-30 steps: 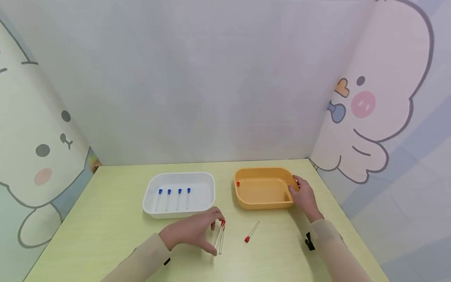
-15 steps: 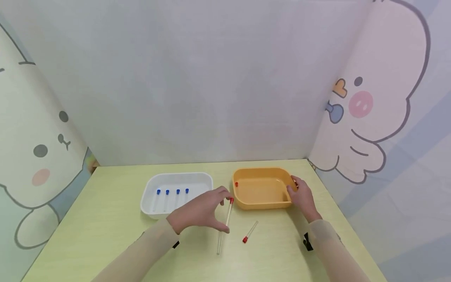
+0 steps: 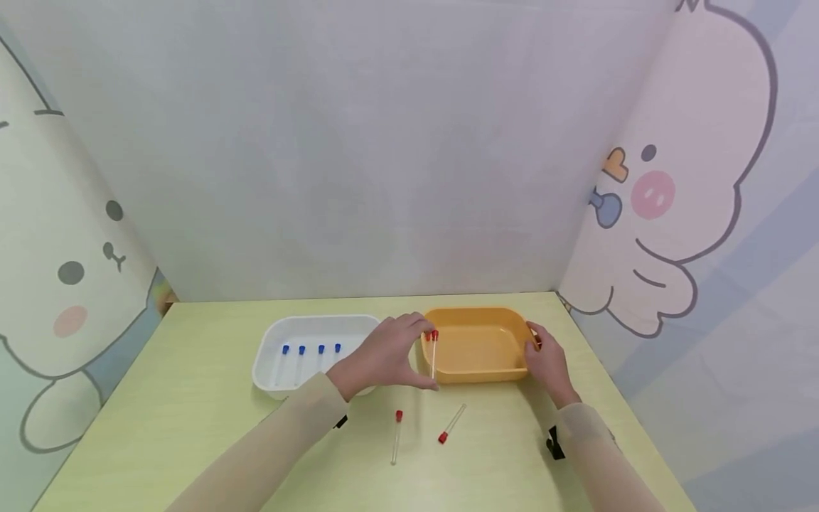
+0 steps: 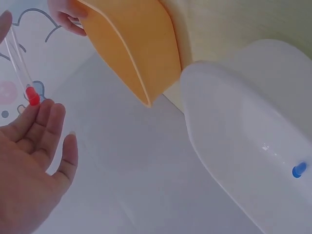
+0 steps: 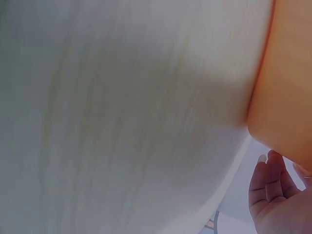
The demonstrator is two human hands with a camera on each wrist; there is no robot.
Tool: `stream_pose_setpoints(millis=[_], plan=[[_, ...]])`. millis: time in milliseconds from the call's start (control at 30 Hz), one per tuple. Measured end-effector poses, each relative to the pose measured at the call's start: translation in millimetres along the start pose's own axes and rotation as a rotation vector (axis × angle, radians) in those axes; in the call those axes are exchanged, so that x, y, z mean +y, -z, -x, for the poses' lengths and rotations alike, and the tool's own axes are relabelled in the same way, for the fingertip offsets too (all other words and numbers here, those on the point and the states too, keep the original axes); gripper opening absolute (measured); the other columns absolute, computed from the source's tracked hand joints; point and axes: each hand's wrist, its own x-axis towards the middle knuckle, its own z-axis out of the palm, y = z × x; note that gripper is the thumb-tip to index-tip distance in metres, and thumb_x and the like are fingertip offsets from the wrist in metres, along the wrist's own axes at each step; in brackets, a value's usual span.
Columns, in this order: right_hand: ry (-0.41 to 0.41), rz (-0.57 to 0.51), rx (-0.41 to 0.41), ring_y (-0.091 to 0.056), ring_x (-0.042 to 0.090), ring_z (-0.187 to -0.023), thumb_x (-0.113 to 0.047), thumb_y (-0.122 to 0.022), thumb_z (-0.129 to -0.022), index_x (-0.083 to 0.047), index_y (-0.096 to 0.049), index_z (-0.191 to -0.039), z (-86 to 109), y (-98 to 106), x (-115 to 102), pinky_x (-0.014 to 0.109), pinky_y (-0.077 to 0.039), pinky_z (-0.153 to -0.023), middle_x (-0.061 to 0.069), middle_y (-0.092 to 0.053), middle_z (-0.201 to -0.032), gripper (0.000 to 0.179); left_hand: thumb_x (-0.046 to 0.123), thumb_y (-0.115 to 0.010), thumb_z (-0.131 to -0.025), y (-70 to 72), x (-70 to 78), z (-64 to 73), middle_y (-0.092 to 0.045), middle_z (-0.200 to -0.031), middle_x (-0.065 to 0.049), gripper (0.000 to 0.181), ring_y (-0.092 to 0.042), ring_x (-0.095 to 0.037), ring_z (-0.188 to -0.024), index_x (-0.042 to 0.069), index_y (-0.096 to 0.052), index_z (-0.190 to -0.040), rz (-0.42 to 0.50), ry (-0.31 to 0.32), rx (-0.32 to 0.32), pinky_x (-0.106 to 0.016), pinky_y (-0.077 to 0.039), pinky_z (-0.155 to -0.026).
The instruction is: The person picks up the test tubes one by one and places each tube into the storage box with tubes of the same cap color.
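Note:
My left hand (image 3: 389, 355) pinches a clear test tube (image 3: 434, 361) with a red cap between thumb and fingers, its fingertips at the cap end. The tube stands nearly upright beside the left rim of the orange tray (image 3: 480, 348), overlapping it in the head view. In the left wrist view the red cap (image 4: 32, 96) sits against the fingertips. My right hand (image 3: 549, 366) holds the tray's right rim, thumb on the inner side. Another red cap (image 3: 427, 336) shows inside the tray at its left end, partly behind my left fingers.
Left of the orange tray stands a white tray (image 3: 269, 384) holding several blue-capped tubes (image 3: 302, 350) in a row. On the table in front lie two red-capped tubes, one nearly straight (image 3: 397, 437) and one slanted (image 3: 453, 423). A printed curtain stands behind.
My left hand has lifted a red-capped tube from the table and carried it up and right to the orange tray, leaving another tube lying there. The right hand stays on the tray rim.

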Motion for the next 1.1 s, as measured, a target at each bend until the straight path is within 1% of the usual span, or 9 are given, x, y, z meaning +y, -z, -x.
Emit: stream_pose_setpoints(millis=[100, 200, 300, 467, 567, 667, 900, 1100], plan=[[-0.004, -0.011, 0.025, -0.058, 0.034, -0.102, -0.014, -0.045, -0.105, -0.007, -0.046, -0.153, 0.3, -1, 4, 0.041, -0.05, -0.085, 0.026, -0.062, -0.12, 0.049, 0.069, -0.084, -0.071, -5.6, -1.9, -9.6, -0.061, -0.138, 0.001, 0.093, -0.059, -0.018, -0.122, 0.014, -0.056, -0.142, -0.002, 0.025, 0.004, -0.046, -0.05, -0.107], [-0.011, -0.025, 0.035, -0.059, 0.033, -0.1, -0.014, -0.044, -0.105, -0.009, -0.047, -0.152, 0.0, -3, 5, 0.035, -0.049, -0.08, 0.025, -0.062, -0.118, 0.048, 0.069, -0.084, -0.071, -9.5, -5.1, -17.1, -0.062, -0.136, -0.001, 0.094, -0.06, -0.019, -0.118, 0.013, -0.057, -0.141, 0.01, 0.054, 0.012, -0.045, -0.05, -0.104], [-0.026, -0.039, 0.044, -0.059, 0.033, -0.099, -0.015, -0.045, -0.104, -0.01, -0.048, -0.152, 0.6, -3, 4, 0.032, -0.048, -0.078, 0.025, -0.063, -0.118, 0.048, 0.069, -0.083, -0.072, -12.6, -7.4, -24.5, -0.062, -0.134, -0.002, 0.091, -0.06, -0.021, -0.118, 0.012, -0.058, -0.138, 0.018, 0.073, 0.018, -0.045, -0.05, -0.103], [-0.035, -0.049, 0.056, -0.059, 0.033, -0.099, -0.015, -0.045, -0.104, -0.011, -0.049, -0.151, 0.6, -3, 4, 0.032, -0.048, -0.078, 0.025, -0.062, -0.117, 0.047, 0.069, -0.082, -0.074, -18.6, -9.2, -38.9, -0.06, -0.136, -0.001, 0.089, -0.058, -0.022, -0.124, 0.014, -0.057, -0.139, 0.019, 0.102, 0.002, -0.045, -0.049, -0.107], [-0.034, -0.052, 0.06, -0.059, 0.034, -0.099, -0.014, -0.045, -0.104, -0.011, -0.049, -0.151, -0.1, -3, 5, 0.032, -0.048, -0.078, 0.025, -0.062, -0.117, 0.047, 0.064, -0.084, -0.075, -22.8, -8.8, -47.2, -0.059, -0.139, -0.002, 0.088, -0.057, -0.024, -0.127, 0.013, -0.056, -0.141, 0.05, 0.115, -0.011, -0.046, -0.048, -0.11], [-0.029, -0.057, 0.067, -0.059, 0.035, -0.099, -0.013, -0.046, -0.104, -0.011, -0.049, -0.15, -0.5, -4, 6, 0.033, -0.048, -0.078, 0.026, -0.062, -0.116, 0.046, 0.063, -0.084, -0.075, -28.8, -9.5, -54.8, -0.06, -0.138, -0.002, 0.088, -0.056, -0.023, -0.128, 0.013, -0.057, -0.142, 0.059, 0.125, -0.019, -0.047, -0.047, -0.11], [-0.02, -0.058, 0.079, -0.06, 0.034, -0.097, -0.014, -0.046, -0.104, -0.012, -0.051, -0.149, -2.1, -6, 8, 0.032, -0.048, -0.077, 0.025, -0.063, -0.114, 0.045, 0.071, -0.08, -0.074, -41.1, -15.2, -68.3, -0.059, -0.14, -0.002, 0.093, -0.055, -0.023, -0.128, 0.013, -0.056, -0.143, 0.031, 0.162, -0.037, -0.045, -0.048, -0.11], [-0.023, -0.065, 0.084, -0.061, 0.034, -0.096, -0.014, -0.046, -0.103, -0.012, -0.051, -0.148, -2.4, -6, 9, 0.03, -0.047, -0.075, 0.025, -0.064, -0.113, 0.046, 0.066, -0.083, -0.075, -51.8, -22.5, -76.3, -0.059, -0.142, -0.004, 0.091, -0.053, -0.026, -0.131, 0.012, -0.056, -0.143, 0.029, 0.181, -0.023, -0.047, -0.045, -0.114]])
